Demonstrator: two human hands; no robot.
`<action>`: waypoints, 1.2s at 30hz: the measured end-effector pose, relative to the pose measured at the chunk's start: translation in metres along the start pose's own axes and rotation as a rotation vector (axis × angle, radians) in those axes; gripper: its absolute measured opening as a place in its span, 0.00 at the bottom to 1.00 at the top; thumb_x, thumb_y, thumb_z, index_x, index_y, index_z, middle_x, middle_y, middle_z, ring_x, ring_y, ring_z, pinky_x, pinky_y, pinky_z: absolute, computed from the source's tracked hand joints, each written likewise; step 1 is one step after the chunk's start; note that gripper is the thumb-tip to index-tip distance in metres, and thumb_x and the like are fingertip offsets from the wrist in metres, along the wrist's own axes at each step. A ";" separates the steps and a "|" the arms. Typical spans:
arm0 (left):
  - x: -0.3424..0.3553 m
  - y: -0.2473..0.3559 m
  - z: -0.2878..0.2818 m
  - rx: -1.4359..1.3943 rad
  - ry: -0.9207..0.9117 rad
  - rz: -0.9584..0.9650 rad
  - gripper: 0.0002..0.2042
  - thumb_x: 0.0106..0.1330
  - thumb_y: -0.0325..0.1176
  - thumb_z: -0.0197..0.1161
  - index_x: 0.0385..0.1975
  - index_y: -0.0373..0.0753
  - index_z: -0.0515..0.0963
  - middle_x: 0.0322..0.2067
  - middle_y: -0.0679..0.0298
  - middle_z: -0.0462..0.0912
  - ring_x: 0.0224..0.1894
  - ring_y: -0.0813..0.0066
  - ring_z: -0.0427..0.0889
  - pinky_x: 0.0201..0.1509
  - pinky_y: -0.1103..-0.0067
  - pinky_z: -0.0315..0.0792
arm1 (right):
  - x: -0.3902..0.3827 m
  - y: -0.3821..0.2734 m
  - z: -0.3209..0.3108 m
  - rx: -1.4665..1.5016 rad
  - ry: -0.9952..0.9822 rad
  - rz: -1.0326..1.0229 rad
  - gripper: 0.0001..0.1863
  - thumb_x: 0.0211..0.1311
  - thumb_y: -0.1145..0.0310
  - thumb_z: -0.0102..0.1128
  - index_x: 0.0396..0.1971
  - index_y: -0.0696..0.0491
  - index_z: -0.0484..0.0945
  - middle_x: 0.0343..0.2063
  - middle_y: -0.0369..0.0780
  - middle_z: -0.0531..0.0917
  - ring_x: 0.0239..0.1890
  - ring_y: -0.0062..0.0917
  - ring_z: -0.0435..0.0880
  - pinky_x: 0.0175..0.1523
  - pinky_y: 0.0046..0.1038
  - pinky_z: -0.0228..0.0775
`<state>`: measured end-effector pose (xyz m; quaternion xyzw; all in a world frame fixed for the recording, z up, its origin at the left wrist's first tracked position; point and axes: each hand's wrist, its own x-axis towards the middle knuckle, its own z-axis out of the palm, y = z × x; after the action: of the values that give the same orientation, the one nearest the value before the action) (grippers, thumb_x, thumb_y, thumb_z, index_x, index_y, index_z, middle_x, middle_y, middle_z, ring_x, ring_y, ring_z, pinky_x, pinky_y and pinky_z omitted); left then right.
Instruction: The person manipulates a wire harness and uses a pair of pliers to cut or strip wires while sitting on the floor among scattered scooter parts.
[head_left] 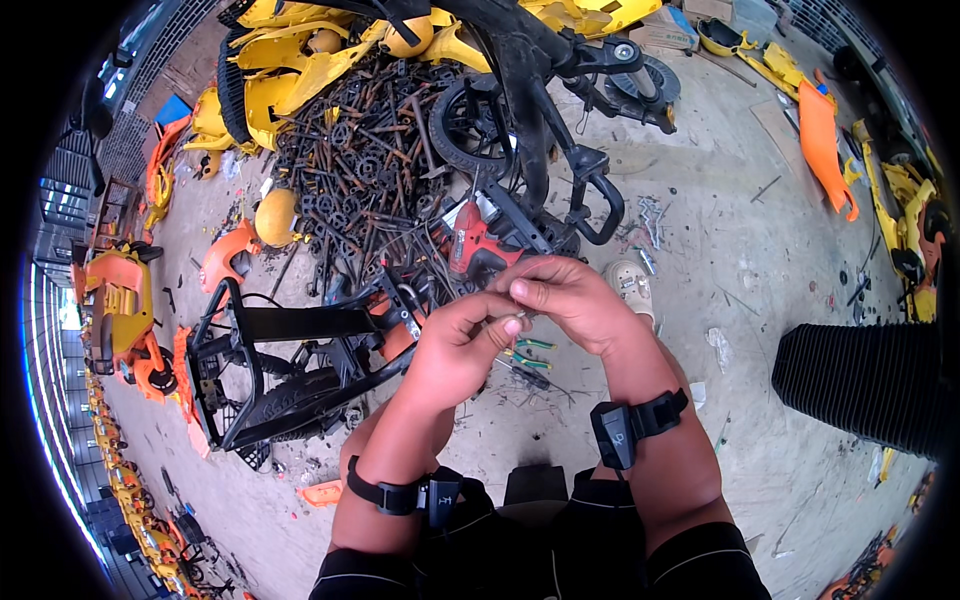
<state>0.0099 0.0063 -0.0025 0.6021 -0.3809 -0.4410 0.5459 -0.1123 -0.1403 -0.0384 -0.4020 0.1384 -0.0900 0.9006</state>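
My left hand [460, 348] and my right hand [578, 302] meet in front of me, thumbs and fingertips pinched close together. Something thin and small is between them, perhaps a bit of wire, too small to name. Just beyond the hands a red cordless drill [478, 243] rests against a black scooter frame [530, 120], which rises at the top centre. On the floor below the hands lie pliers [532, 352] with green and yellow handles and a screwdriver [528, 375], partly hidden by my left hand.
A big heap of rusty metal parts [350, 160] spreads beyond the frame at the upper left. The frame's black tubular rear [290, 325] reaches left. Yellow panels [285, 75] lie behind the heap, an orange panel [822, 140] at right, near a ribbed black object [860, 385].
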 end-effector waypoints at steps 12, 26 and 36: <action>0.003 0.004 -0.002 0.210 0.029 -0.060 0.06 0.67 0.28 0.64 0.37 0.32 0.81 0.28 0.65 0.79 0.30 0.81 0.74 0.35 0.81 0.71 | 0.010 0.001 -0.006 -0.047 0.329 -0.171 0.10 0.66 0.66 0.62 0.39 0.58 0.82 0.36 0.38 0.85 0.37 0.20 0.79 0.44 0.24 0.69; 0.005 0.007 0.001 0.477 0.081 0.021 0.07 0.64 0.29 0.66 0.37 0.32 0.80 0.28 0.55 0.81 0.29 0.67 0.79 0.35 0.75 0.73 | 0.013 0.000 -0.003 -0.284 0.433 -0.116 0.12 0.65 0.65 0.65 0.40 0.59 0.82 0.31 0.36 0.84 0.33 0.17 0.79 0.42 0.21 0.70; 0.005 0.001 -0.002 0.182 0.147 -0.043 0.06 0.68 0.28 0.64 0.37 0.30 0.79 0.24 0.67 0.77 0.25 0.83 0.73 0.29 0.82 0.69 | 0.014 0.009 -0.006 -0.399 0.449 -0.153 0.10 0.66 0.67 0.64 0.39 0.59 0.83 0.31 0.36 0.84 0.33 0.16 0.79 0.41 0.20 0.70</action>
<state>0.0129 0.0024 -0.0019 0.6880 -0.3654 -0.3708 0.5057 -0.1007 -0.1419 -0.0512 -0.5501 0.3181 -0.2154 0.7415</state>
